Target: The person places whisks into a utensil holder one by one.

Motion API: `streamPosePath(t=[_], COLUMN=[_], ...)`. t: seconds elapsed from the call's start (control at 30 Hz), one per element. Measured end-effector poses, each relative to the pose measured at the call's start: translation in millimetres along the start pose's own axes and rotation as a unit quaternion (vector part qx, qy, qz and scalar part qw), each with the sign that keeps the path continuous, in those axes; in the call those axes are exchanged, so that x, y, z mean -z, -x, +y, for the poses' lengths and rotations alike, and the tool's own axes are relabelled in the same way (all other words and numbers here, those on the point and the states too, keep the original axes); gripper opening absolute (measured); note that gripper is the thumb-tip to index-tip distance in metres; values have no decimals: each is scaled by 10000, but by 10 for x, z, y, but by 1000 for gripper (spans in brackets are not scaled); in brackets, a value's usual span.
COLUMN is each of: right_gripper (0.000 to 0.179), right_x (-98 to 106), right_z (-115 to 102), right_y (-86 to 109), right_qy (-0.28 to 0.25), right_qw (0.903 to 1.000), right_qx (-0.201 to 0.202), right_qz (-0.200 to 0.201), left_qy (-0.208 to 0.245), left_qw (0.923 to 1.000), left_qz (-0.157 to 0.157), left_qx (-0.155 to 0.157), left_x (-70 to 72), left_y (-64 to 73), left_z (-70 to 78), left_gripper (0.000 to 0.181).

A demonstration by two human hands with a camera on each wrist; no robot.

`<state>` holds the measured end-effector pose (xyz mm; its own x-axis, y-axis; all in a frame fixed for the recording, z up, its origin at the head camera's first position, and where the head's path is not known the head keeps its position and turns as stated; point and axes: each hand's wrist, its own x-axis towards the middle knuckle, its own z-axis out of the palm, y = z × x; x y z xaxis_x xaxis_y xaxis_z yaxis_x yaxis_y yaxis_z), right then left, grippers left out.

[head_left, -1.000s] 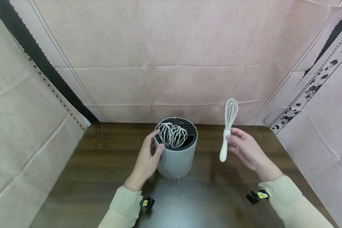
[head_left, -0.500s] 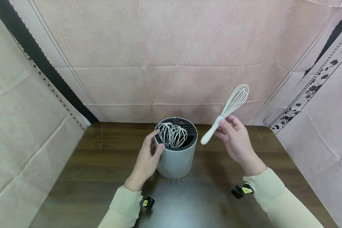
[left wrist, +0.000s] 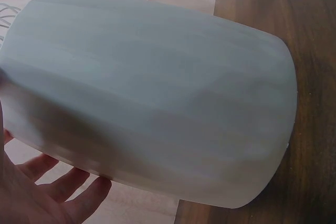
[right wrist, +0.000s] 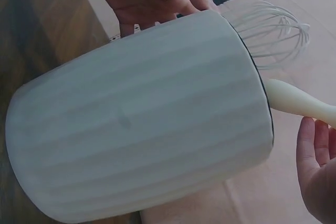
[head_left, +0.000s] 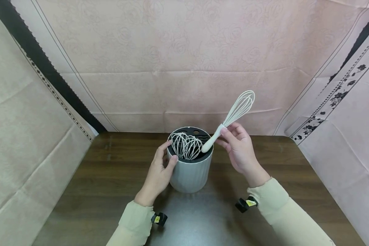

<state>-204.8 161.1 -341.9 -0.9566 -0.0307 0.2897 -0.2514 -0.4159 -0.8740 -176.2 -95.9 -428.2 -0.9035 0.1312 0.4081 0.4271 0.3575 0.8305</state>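
A pale grey ribbed utensil holder with a black slotted top stands upright on the table. My left hand grips its left side, thumb at the near rim and fingers around the far side. White wire whisk heads stick up from the holder's left opening. In my right hand, a white whisk is pinched near the top of its handle. It tilts with wires up to the right, and its handle end overlaps the holder's right rim. The right wrist view shows that handle right at the rim.
The dark wooden table meets a pink patterned cloth hanging just behind the holder. Pale cloths also hang at the left and right sides.
My right hand has brought the whisk leftward to the holder, tilting it from near upright to a slant. The left hand and the holder have stayed in place.
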Motion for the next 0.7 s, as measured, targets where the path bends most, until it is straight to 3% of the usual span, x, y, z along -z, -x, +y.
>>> streamPosePath(t=[0.27,0.5,0.7], right_gripper=[14,29,25], right_x=[-59,-105,-131], right_z=[108,163,180], right_y=[4,23,40], right_qy=[442,913,1237], right_qw=[9988,9953,9912], right_qx=[55,147,250], right_qz=[-203,-278,-388], left_qy=[24,9,20], left_qw=[10000,10000,10000], left_qz=[30,38,32], left_qx=[-15,89,40], left_x=[-7,-15,-6], left_y=[2,6,11], left_z=[-2,6,7], left_gripper=[52,52,52])
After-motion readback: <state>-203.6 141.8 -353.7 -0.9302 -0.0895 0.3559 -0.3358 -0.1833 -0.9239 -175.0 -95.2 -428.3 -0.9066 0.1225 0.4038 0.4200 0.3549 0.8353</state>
